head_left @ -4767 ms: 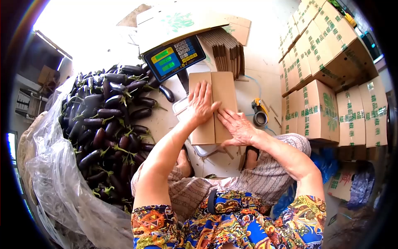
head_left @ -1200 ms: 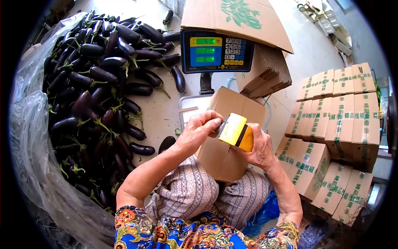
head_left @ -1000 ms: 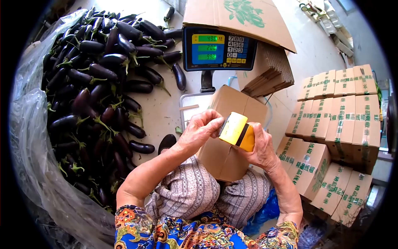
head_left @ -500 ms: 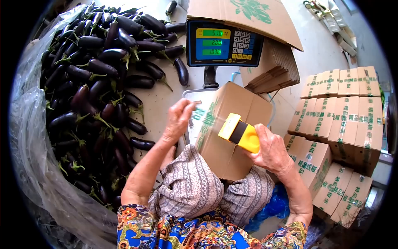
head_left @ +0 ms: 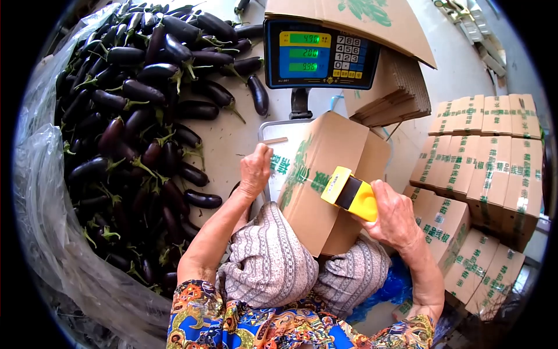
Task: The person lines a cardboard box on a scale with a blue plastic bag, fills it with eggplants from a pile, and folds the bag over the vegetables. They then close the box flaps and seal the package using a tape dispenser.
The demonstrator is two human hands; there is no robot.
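Observation:
A cardboard box (head_left: 314,203) with green print stands in front of my knees, partly over the scale's platform (head_left: 268,131). My left hand (head_left: 256,170) is closed at the box's left side, its fingers pinching the end of clear packing tape (head_left: 281,164) with green lettering. The tape runs over the box toward a yellow tape dispenser (head_left: 351,195). My right hand (head_left: 394,214) grips the dispenser's handle above the box top. Part of the tape is hard to tell from the box's own print.
Many eggplants (head_left: 145,116) are heaped on plastic sheeting (head_left: 43,168) at left. Beyond the box rises a scale display (head_left: 319,55). Flattened cartons (head_left: 392,96) lean behind it. Taped boxes (head_left: 482,163) are stacked at right, and a blue plastic bag (head_left: 386,288) lies beside my knee.
My left hand has lowered slightly. The dispenser in my right hand has moved a little right and down. The box has turned slightly, and the scale's reading has dropped.

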